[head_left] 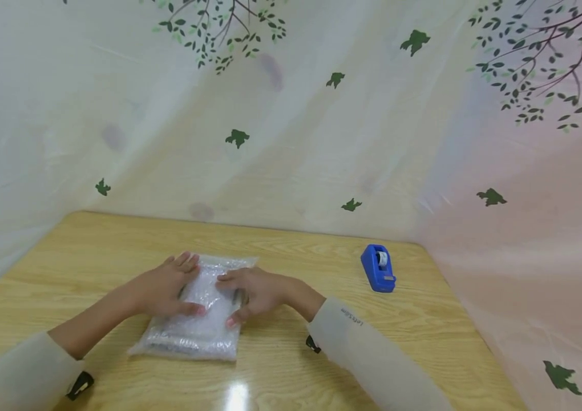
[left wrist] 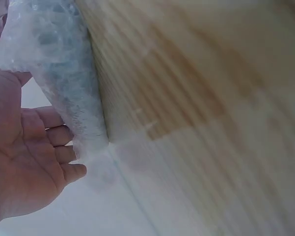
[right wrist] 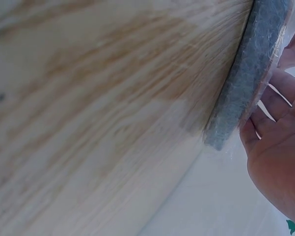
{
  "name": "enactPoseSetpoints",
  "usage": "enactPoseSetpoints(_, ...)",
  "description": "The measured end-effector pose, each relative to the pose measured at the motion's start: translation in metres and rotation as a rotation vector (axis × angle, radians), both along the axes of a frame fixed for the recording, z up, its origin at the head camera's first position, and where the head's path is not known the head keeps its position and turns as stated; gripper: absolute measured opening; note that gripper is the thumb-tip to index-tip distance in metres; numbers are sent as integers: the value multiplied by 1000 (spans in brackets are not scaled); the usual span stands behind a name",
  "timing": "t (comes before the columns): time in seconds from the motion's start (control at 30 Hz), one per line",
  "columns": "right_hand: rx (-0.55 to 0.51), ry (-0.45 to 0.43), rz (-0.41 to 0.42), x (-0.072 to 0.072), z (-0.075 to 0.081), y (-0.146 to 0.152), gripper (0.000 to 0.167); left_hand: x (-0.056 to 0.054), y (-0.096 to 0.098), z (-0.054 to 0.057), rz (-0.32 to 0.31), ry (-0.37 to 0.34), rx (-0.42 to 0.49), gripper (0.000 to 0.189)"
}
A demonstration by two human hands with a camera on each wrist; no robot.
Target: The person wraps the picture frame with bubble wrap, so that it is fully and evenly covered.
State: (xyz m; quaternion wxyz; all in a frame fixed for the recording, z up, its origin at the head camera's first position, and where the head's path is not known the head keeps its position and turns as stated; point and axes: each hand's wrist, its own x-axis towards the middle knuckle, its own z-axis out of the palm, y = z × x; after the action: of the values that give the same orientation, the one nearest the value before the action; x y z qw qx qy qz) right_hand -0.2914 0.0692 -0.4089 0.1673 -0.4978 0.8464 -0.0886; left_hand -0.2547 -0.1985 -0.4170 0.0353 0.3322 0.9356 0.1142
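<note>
A flat, roughly rectangular bubble-wrapped package (head_left: 203, 328) lies on the wooden table, left of the middle in the head view. My left hand (head_left: 168, 288) rests on its left side, fingers extended and thumb spread over the top. On the right side my right hand (head_left: 257, 288) touches the wrap with its fingertips, the thumb at the near right part. Both wrist views show the package's side edge and the open palms, with fingers over the wrap (left wrist: 64, 64) and over its greyish side (right wrist: 250, 64). What lies inside is blurred by the wrap.
A blue tape dispenser (head_left: 378, 268) with a roll of tape stands at the right of the table (head_left: 399, 342). Behind and beside the table hangs a pale curtain (head_left: 291, 114) printed with leaves and branches. Dark straps show under both sleeves.
</note>
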Motion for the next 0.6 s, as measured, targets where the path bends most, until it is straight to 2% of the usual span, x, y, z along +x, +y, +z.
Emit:
enactPoseSetpoints(0.17,7,-2,-8,2,1,0,83,2,2,2,14,-16,6,102)
enactPoseSetpoints(0.43,4,14,-2,4,5,1,82,0,9,8,18,-4,-75,102)
enactPoseSetpoints(0.6,-4,30,-5,3,1,0,82,0,11,12,32,-12,-81,102)
